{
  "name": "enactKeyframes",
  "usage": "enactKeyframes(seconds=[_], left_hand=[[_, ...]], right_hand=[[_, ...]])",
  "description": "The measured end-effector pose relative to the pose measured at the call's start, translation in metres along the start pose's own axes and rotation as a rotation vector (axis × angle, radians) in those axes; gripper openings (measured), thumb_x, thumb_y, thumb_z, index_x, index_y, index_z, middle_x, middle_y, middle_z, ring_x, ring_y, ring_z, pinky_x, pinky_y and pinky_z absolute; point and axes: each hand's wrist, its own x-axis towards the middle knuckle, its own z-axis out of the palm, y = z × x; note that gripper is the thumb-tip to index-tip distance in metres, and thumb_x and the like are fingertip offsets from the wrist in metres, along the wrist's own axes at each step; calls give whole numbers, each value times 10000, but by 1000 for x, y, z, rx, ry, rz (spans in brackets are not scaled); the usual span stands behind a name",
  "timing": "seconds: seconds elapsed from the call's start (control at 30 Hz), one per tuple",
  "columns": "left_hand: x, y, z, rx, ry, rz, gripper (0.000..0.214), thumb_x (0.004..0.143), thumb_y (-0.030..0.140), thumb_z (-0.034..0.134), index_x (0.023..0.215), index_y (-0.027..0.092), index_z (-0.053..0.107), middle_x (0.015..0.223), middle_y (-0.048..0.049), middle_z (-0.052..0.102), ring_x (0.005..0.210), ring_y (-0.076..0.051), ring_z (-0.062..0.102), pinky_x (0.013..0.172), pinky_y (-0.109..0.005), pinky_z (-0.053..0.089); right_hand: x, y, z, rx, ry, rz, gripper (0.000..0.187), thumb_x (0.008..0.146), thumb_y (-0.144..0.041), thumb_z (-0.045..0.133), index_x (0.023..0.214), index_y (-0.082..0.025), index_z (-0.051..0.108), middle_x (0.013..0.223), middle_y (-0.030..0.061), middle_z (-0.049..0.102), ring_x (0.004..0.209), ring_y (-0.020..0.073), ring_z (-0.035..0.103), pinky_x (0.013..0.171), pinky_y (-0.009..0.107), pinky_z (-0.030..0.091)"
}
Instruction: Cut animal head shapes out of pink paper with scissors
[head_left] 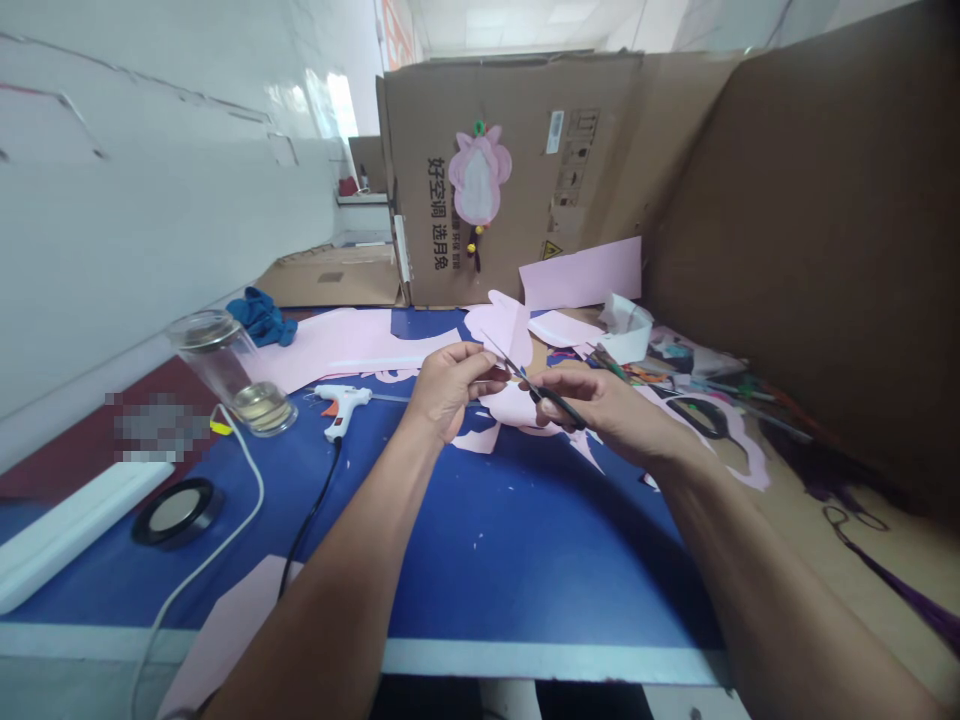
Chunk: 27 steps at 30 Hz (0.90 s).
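My left hand [448, 385] is closed in a pinch on a small dark red piece [498, 374] at the edge of a pink foam shape [506, 330] that rises between my hands. My right hand [600, 400] is wrapped round dark-handled scissors [537, 390], whose thin blades point up and left towards the pink shape. Both hands hover over a blue table top [510, 540] strewn with pink offcuts.
A white glue gun [341, 403] with a black cord lies left of my hands. A glass jar [229, 372] and a round black lid [177, 511] sit further left. Cardboard boxes [525, 170] wall the back and right. Pens and scraps clutter the right side.
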Motion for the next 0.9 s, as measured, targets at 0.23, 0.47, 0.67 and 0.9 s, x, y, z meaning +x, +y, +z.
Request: enactKeyframes(seconds=[0.23, 0.47, 0.67, 0.9], left_hand=[[0, -1, 1, 35, -5, 7, 123, 726, 216, 808, 712, 149, 706, 752, -76, 743, 705, -159, 715, 693, -271, 579], [-1, -1, 3, 40, 9, 12, 136, 730, 213, 806, 698, 150, 690, 727, -68, 728, 698, -156, 705, 690, -274, 581], [-1, -2, 3, 24, 19, 8, 155, 708, 208, 814, 701, 148, 671, 738, -66, 731, 676, -151, 705, 696, -277, 578], [1, -4, 0, -22, 39, 17, 150, 684, 195, 803, 716, 156, 662, 747, -60, 743, 699, -146, 704, 738, -280, 570]], right_hand=[[1, 2, -1, -6, 1, 0, 559, 648, -585, 930, 1038, -210, 788, 788, 20, 696, 741, 180, 637, 714, 332, 528], [2, 3, -2, -35, -4, -4, 558, 668, -594, 913, 1043, -202, 780, 787, 16, 677, 730, 172, 613, 727, 332, 529], [4, 7, 0, -34, 23, -55, 514, 673, -540, 928, 1042, -209, 788, 820, 18, 688, 750, 174, 613, 758, 349, 546], [8, 16, 4, -191, 51, -179, 480, 781, -451, 859, 1173, -191, 762, 775, -2, 631, 674, 158, 534, 637, 314, 437]])
